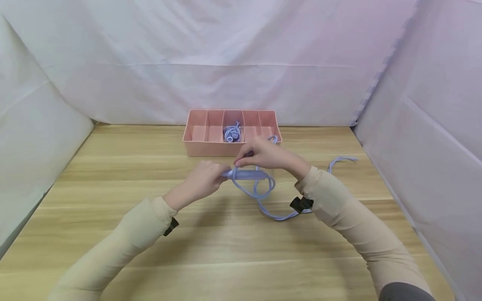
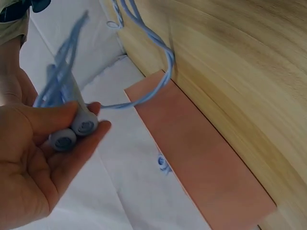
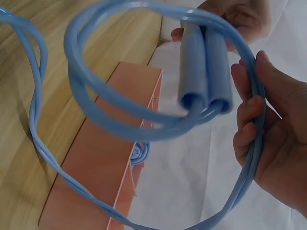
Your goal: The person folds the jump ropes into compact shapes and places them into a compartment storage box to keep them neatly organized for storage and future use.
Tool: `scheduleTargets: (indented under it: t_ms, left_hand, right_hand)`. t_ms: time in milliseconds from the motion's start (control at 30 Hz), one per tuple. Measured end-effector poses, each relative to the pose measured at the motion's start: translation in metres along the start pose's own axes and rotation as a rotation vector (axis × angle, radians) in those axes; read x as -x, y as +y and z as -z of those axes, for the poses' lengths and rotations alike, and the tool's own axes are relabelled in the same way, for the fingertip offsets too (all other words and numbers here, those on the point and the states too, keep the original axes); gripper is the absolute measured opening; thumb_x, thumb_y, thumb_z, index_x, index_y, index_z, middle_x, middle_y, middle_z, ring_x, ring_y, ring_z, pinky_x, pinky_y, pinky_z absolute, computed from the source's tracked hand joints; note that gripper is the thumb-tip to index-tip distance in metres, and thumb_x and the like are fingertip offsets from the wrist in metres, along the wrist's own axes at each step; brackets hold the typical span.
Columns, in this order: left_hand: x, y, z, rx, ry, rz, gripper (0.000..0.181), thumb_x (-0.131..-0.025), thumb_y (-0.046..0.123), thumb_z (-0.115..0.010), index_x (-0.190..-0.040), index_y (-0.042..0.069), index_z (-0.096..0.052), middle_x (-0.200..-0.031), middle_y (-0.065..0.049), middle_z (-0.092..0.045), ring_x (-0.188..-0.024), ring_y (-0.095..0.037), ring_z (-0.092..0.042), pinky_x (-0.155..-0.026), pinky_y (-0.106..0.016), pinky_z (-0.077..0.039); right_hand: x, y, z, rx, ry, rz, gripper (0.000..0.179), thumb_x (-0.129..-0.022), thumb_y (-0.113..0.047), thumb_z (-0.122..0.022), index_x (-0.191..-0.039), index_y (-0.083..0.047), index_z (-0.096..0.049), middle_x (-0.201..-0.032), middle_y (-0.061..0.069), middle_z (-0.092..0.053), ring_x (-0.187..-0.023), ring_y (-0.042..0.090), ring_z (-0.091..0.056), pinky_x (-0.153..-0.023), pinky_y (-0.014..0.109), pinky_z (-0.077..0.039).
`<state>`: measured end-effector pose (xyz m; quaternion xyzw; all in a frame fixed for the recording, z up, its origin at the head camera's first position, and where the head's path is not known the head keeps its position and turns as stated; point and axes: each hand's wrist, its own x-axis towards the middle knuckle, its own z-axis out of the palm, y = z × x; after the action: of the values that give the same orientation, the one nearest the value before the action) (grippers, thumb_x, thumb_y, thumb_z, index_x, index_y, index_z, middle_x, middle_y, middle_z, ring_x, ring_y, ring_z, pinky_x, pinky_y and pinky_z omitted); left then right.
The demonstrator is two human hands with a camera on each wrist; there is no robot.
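My left hand (image 1: 201,180) grips the two blue handles (image 3: 193,72) of a jump rope side by side, near their capped ends. In the left wrist view, the round end caps (image 2: 86,125) stick out between thumb and fingers. The doubled cord (image 3: 34,115) leaves the handles' open ends and loops round them. With curled fingers, my right hand (image 1: 265,154) holds a stretch of this cord just above the handles. From there the cord hangs in loops, and part of it trails right across the table behind the right wrist.
A pink box (image 1: 211,149) with several compartments stands at the back of the wooden table (image 1: 132,167). Its middle compartment holds another coiled blue jump rope (image 1: 232,133). White cloth (image 1: 241,54) hangs behind and along both sides.
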<state>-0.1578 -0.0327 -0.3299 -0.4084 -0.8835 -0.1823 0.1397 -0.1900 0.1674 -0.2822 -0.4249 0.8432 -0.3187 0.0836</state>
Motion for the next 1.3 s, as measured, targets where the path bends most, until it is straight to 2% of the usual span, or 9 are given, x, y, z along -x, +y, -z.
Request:
scheduleTargets:
  t_ms: [100, 200, 367, 600, 700, 767, 867, 1033, 1300]
  left_hand:
    - [0.006, -0.004, 0.000, 0.038, 0.024, -0.051, 0.007, -0.077, 0.007, -0.069, -0.082, 0.008, -0.065, -0.067, 0.000, -0.064, -0.054, -0.015, -0.054, -0.049, -0.031, -0.045]
    - [0.010, -0.007, -0.001, 0.080, 0.061, -0.096, 0.008, -0.077, 0.007, -0.069, -0.084, 0.008, -0.065, -0.069, 0.001, -0.065, -0.053, -0.013, -0.052, -0.049, -0.029, -0.046]
    - [0.014, -0.010, -0.005, 0.152, 0.125, -0.150, 0.010, -0.078, 0.006, -0.068, -0.087, 0.007, -0.065, -0.074, 0.000, -0.066, -0.058, -0.012, -0.057, -0.054, -0.028, -0.049]
    - [0.018, -0.013, -0.007, 0.245, 0.196, -0.129, 0.024, -0.078, 0.000, -0.067, -0.102, 0.002, -0.065, -0.088, -0.006, -0.069, -0.072, -0.014, -0.064, -0.064, -0.030, -0.053]
    - [0.020, -0.014, -0.008, 0.259, 0.234, -0.109, 0.028, -0.077, -0.002, -0.067, -0.104, -0.001, -0.065, -0.090, -0.010, -0.069, -0.077, -0.018, -0.066, -0.067, -0.031, -0.053]
    - [0.022, -0.015, -0.008, 0.270, 0.258, -0.103, 0.029, -0.076, -0.004, -0.067, -0.105, -0.003, -0.064, -0.091, -0.012, -0.069, -0.078, -0.020, -0.066, -0.068, -0.031, -0.054]
    - [0.024, -0.017, -0.010, 0.260, 0.294, -0.102, 0.028, -0.075, -0.006, -0.067, -0.103, -0.004, -0.064, -0.089, -0.012, -0.069, -0.077, -0.020, -0.066, -0.067, -0.031, -0.054]
    - [0.026, -0.019, -0.013, 0.237, 0.357, -0.110, 0.032, -0.073, -0.008, -0.067, -0.105, -0.003, -0.062, -0.089, -0.012, -0.069, -0.073, -0.020, -0.065, -0.064, -0.029, -0.053]
    - [0.029, -0.020, -0.018, 0.231, 0.430, -0.150, 0.039, -0.072, -0.008, -0.069, -0.109, 0.001, -0.060, -0.094, -0.011, -0.069, -0.075, -0.019, -0.066, -0.062, -0.030, -0.053]
  right_hand:
    - [-0.003, 0.004, -0.002, -0.079, -0.027, -0.017, 0.009, -0.082, -0.011, -0.066, -0.085, -0.004, -0.072, -0.076, 0.002, -0.068, -0.067, 0.012, -0.059, -0.061, 0.022, -0.048]
    - [-0.005, 0.008, -0.004, -0.168, -0.039, -0.025, 0.008, -0.082, -0.008, -0.065, -0.084, -0.002, -0.071, -0.073, 0.003, -0.066, -0.062, 0.010, -0.056, -0.057, 0.022, -0.047]
    - [-0.006, 0.014, -0.010, -0.301, -0.017, -0.041, 0.008, -0.084, -0.005, -0.063, -0.084, 0.000, -0.069, -0.070, 0.001, -0.064, -0.057, 0.012, -0.049, -0.052, 0.022, -0.042]
    - [-0.004, 0.019, -0.023, -0.504, 0.081, -0.129, 0.009, -0.086, -0.003, -0.059, -0.086, 0.004, -0.065, -0.074, 0.011, -0.062, -0.057, 0.010, -0.048, -0.054, 0.023, -0.042]
    - [-0.005, 0.020, -0.029, -0.572, 0.129, -0.150, 0.008, -0.086, -0.003, -0.059, -0.085, 0.002, -0.065, -0.071, 0.009, -0.063, -0.057, 0.009, -0.050, -0.052, 0.022, -0.042]
    - [-0.006, 0.020, -0.034, -0.604, 0.152, -0.162, 0.008, -0.086, -0.002, -0.058, -0.083, -0.002, -0.065, -0.069, 0.002, -0.063, -0.057, 0.008, -0.051, -0.052, 0.020, -0.042]
    - [-0.008, 0.018, -0.039, -0.636, 0.187, -0.160, 0.010, -0.086, 0.000, -0.057, -0.080, -0.004, -0.065, -0.068, -0.003, -0.063, -0.057, 0.007, -0.053, -0.052, 0.019, -0.043]
    - [-0.010, 0.015, -0.045, -0.624, 0.252, -0.146, 0.008, -0.085, 0.002, -0.058, -0.081, 0.007, -0.062, -0.065, -0.004, -0.063, -0.055, 0.007, -0.054, -0.050, 0.018, -0.043]
    - [-0.009, 0.017, -0.051, -0.577, 0.290, -0.210, 0.013, -0.085, 0.000, -0.058, -0.082, 0.013, -0.060, -0.062, -0.007, -0.062, -0.054, 0.005, -0.053, -0.049, 0.017, -0.042]
